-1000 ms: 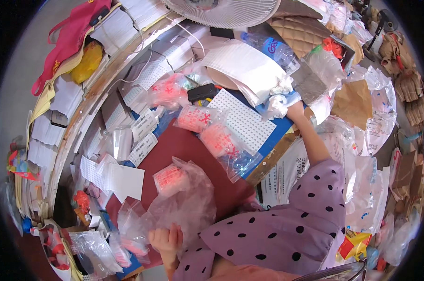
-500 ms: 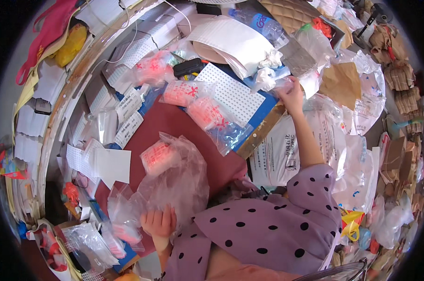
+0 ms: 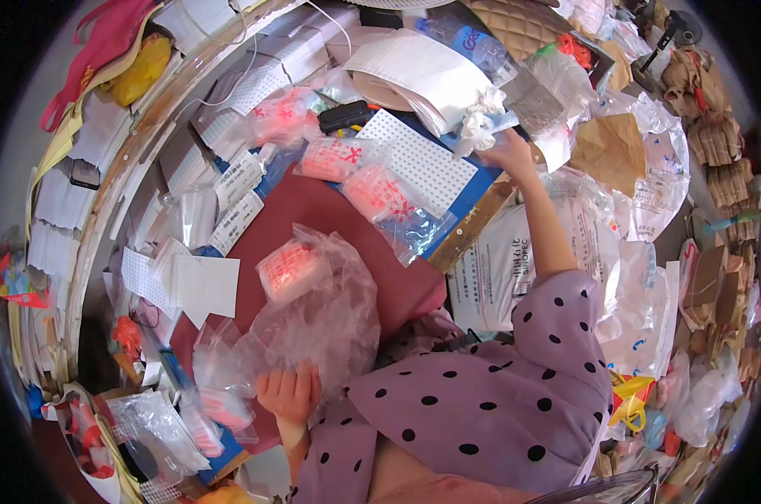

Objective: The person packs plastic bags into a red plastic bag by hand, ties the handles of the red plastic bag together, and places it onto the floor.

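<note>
Your left hand (image 3: pixel 289 392) is low in the view, its fingers (image 3: pixel 303 375) curled in a loose fist at the lower edge of a large clear plastic bag (image 3: pixel 334 307); you cannot tell from here whether they pinch the film or only rest against it. The bag lies spread on a maroon cover (image 3: pixel 334 210), with a pink packet (image 3: pixel 292 269) at its upper left part. Small clear pouches (image 3: pixel 225 409) with pink contents lie just left of that hand. Your right hand (image 3: pixel 508 157) reaches out to the wooden-edged desk (image 3: pixel 479 223), its fingers bent toward the crumpled white tissue (image 3: pixel 481 116); how far open they are, and whether they have hold of anything, cannot be told. Nearer the middle, two wrapped pink bundles (image 3: pixel 376 193) lie side by side along a dotted white sheet (image 3: pixel 422 160). Beyond the tissue are a stack of white paper (image 3: pixel 422 71) and a clear bottle (image 3: pixel 471 49) with a blue label, lying on its side
</note>
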Available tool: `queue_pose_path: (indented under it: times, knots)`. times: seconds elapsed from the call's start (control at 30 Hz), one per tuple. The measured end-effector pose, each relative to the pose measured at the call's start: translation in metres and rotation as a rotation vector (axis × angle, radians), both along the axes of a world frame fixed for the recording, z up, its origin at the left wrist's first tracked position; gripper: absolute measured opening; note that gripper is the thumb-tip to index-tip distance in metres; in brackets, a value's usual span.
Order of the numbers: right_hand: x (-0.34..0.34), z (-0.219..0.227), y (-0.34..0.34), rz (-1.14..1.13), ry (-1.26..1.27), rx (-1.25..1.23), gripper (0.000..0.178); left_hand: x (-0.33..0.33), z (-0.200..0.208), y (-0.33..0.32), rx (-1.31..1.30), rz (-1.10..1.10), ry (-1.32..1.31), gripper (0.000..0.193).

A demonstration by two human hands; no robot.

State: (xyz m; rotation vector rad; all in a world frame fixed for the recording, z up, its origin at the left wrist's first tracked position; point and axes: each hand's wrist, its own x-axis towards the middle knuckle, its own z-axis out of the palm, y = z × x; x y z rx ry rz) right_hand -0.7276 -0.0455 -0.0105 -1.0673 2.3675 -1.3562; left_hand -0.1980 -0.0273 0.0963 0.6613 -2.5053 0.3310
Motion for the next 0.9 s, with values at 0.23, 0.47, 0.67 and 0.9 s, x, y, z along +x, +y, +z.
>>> queue_pose_path:
  times: [0.23, 0.47, 0.67, 0.9]
  knots:
    - [-0.008, 0.005, 0.001, 0.06, 0.069, 0.139, 0.03, -0.003, 0.005, 0.002, 0.032, 0.025, -0.024, 0.009]
    - [0.025, 0.031, 0.081, -0.094, -0.249, 0.056, 0.029, 0.003, 0.001, 0.003, 0.012, -0.004, 0.005, 0.009]
    - [0.077, 0.072, 0.109, 0.145, -0.58, -0.32, 0.038, 0.01, 0.01, 0.006, 0.007, 0.006, -0.009, 0.01]
    - [0.167, 0.137, 0.049, 0.672, -0.563, -0.499, 0.041, 0.011, -0.001, 0.0, 0.023, -0.032, -0.022, 0.012]
